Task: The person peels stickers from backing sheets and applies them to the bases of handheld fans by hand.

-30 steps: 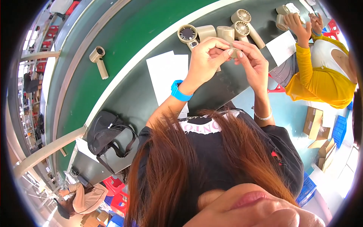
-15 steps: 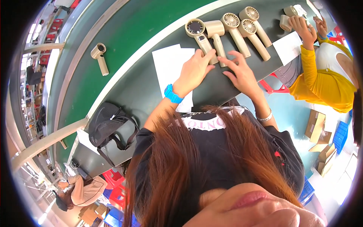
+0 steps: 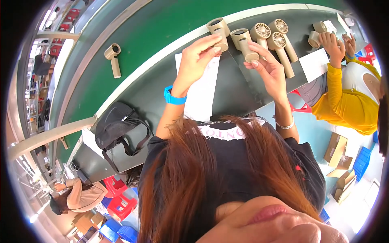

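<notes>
My left hand [image 3: 193, 62], with a blue watch on the wrist, grips the handle end of a beige handheld fan [image 3: 218, 27]. Its head points away from me, above the belt's edge. To the right, my right hand [image 3: 271, 75] has thumb and fingers round the lower handle of a second beige handheld fan [image 3: 241, 36]. Both fans are tilted, handle ends toward me, and apart from each other. Just beyond my right hand lie several more beige fans [image 3: 278, 41] with spoked round grilles. White paper sheets [image 3: 204, 91] lie under my left forearm.
A green conveyor belt [image 3: 154, 32] curves past the dark table [image 3: 231, 89], carrying one more fan [image 3: 114, 60]. A black bag [image 3: 115, 127] rests at the left. On the right, a co-worker in yellow [image 3: 340, 97] handles beige parts near a paper sheet [image 3: 314, 65].
Both hands have taken hold of the two nearest fans, lifted them and drawn them apart. The handles now tip up toward me.
</notes>
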The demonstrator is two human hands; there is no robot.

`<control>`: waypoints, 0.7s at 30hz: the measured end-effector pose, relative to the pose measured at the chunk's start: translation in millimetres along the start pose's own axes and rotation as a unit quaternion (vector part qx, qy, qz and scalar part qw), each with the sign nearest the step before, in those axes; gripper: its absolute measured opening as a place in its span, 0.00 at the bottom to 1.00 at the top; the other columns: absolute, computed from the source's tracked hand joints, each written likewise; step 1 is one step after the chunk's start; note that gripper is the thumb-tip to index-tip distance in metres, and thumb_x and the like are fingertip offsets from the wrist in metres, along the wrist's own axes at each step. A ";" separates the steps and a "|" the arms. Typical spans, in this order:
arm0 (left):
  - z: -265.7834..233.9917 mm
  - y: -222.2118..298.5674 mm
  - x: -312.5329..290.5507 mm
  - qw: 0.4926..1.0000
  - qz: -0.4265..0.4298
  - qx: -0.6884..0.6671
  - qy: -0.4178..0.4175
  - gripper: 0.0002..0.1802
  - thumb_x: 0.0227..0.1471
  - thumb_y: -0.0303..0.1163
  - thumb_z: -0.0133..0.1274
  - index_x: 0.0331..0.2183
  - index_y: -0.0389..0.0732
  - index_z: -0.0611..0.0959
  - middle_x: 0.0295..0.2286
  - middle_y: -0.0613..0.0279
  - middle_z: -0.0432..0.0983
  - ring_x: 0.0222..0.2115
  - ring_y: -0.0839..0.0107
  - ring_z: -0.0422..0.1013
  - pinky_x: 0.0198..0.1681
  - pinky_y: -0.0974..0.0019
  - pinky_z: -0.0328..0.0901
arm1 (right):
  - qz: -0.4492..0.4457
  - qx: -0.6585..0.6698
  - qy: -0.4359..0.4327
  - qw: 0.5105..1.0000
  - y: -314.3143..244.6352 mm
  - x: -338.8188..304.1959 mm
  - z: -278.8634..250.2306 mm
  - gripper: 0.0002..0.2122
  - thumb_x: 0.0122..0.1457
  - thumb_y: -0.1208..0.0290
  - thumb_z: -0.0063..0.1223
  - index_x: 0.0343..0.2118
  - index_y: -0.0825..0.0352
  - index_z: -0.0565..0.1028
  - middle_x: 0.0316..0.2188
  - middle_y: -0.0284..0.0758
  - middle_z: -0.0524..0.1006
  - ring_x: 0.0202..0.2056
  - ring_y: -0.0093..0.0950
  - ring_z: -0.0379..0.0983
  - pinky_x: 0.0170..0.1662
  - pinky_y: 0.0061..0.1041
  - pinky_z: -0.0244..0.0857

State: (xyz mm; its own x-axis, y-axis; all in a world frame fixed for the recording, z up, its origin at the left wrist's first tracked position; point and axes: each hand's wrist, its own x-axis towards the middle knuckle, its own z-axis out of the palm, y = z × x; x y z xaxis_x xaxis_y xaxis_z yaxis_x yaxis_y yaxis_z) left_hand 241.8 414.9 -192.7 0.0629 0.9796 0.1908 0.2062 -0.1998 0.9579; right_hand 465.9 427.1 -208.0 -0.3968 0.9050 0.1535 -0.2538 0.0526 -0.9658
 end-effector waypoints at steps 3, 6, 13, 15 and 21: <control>-5.6 -0.2 4.4 0.997 -0.024 -0.067 -0.012 0.18 0.52 0.22 0.51 0.47 0.35 0.76 0.45 0.54 0.70 0.38 0.67 0.73 0.42 0.67 0.70 | -0.017 0.025 -0.011 0.999 2.2 4.6 -4.1 0.17 0.59 0.80 0.45 0.51 0.72 0.66 0.56 0.41 0.62 0.44 0.26 0.71 0.46 0.28 0.68; -5.0 0.7 4.7 0.994 -0.033 -0.101 -0.021 0.19 0.51 0.21 0.51 0.48 0.35 0.75 0.46 0.53 0.69 0.38 0.67 0.73 0.43 0.67 0.70 | -0.014 0.034 -0.009 0.999 -0.4 4.8 -4.4 0.17 0.59 0.79 0.45 0.52 0.72 0.66 0.56 0.41 0.62 0.45 0.26 0.70 0.46 0.27 0.68; 2.5 1.4 12.4 0.992 -0.040 -0.122 -0.016 0.21 0.50 0.20 0.52 0.48 0.34 0.74 0.47 0.52 0.68 0.38 0.67 0.73 0.43 0.66 0.69 | -0.003 -0.006 0.021 1.000 1.1 9.1 -10.3 0.15 0.60 0.78 0.45 0.50 0.72 0.68 0.54 0.41 0.65 0.42 0.26 0.72 0.43 0.25 0.69; 0.9 2.5 12.2 0.991 -0.049 -0.123 -0.012 0.21 0.50 0.19 0.52 0.48 0.34 0.74 0.47 0.52 0.68 0.38 0.67 0.73 0.43 0.66 0.70 | 0.000 -0.012 0.030 0.999 -1.5 9.3 -6.7 0.14 0.61 0.76 0.42 0.50 0.72 0.69 0.52 0.41 0.67 0.40 0.26 0.73 0.42 0.25 0.69; 0.8 2.0 11.8 0.991 -0.036 -0.130 -0.021 0.21 0.50 0.19 0.52 0.48 0.35 0.74 0.48 0.54 0.67 0.39 0.67 0.72 0.44 0.66 0.69 | -0.025 -0.004 0.019 1.000 -3.2 7.6 -4.1 0.14 0.63 0.74 0.40 0.50 0.70 0.69 0.52 0.41 0.67 0.38 0.28 0.74 0.40 0.23 0.70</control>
State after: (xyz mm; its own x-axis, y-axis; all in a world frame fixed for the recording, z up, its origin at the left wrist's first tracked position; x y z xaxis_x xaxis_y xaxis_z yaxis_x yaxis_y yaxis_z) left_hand 243.7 426.1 -188.7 0.0990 0.9884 0.1154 -0.0466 -0.1112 0.9927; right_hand 467.4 435.5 -204.6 -0.3502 0.9166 0.1932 -0.2653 0.1008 -0.9589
